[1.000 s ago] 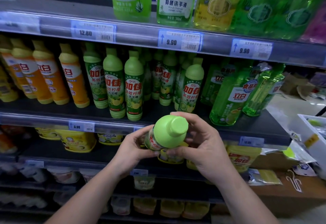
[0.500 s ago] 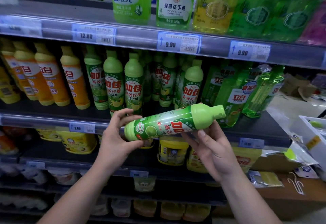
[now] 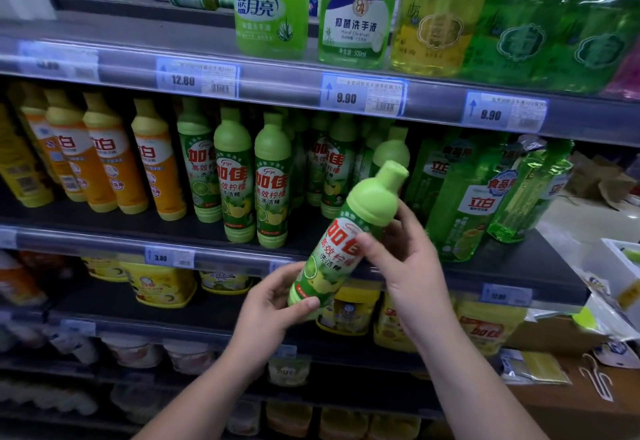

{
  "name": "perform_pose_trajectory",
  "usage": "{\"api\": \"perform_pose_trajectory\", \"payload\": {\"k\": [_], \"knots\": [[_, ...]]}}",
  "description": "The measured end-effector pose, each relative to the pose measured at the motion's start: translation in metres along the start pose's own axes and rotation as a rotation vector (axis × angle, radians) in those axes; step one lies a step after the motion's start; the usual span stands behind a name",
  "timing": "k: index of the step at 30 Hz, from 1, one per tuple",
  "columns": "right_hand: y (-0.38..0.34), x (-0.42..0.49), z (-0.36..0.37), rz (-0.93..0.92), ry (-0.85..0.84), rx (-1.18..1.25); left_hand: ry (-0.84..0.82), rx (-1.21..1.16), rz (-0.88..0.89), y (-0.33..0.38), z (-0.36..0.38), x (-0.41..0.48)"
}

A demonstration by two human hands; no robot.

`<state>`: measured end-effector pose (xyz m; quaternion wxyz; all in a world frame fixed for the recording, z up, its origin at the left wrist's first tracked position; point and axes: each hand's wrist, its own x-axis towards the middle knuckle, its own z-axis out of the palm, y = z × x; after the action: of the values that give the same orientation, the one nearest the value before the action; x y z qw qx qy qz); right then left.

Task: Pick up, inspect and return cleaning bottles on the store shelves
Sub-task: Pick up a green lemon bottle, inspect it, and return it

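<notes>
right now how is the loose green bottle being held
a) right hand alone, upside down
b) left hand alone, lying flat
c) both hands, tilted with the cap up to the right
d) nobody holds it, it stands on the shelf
c: the left hand grips the base of the green bottle, the right hand holds its middle, and the cap points up to the right.
</notes>
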<state>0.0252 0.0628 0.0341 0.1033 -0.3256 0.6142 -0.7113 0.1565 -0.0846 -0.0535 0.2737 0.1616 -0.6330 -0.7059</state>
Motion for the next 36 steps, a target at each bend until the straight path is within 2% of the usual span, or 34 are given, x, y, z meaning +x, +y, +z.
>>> {"api": "perform_pose_trajectory", "payload": {"k": [4,8,14,19,24,30,36], "knots": [[0.011,0.016,0.018,0.117,-0.127,-0.241,-0.007,-0.115,-0.144,-0.007,0.015,0.002],[0.018,0.034,0.027,0.202,-0.071,-0.312,0.035,-0.096,-0.135,-0.006,0.017,0.009],[0.019,0.065,0.043,0.161,0.038,-0.275,0.188,0.372,0.117,0.016,0.01,0.041],[0.024,0.09,0.056,0.111,0.097,-0.257,0.265,0.599,0.144,0.029,0.015,0.075],[0.036,0.101,0.063,0.097,0.137,-0.225,0.251,0.524,0.073,0.021,0.019,0.1],[0.051,0.098,0.06,0.138,0.118,-0.255,0.247,0.533,0.153,0.004,0.014,0.106],[0.058,0.097,0.06,0.118,0.137,-0.267,0.235,0.506,0.162,0.0,0.014,0.111]]}}
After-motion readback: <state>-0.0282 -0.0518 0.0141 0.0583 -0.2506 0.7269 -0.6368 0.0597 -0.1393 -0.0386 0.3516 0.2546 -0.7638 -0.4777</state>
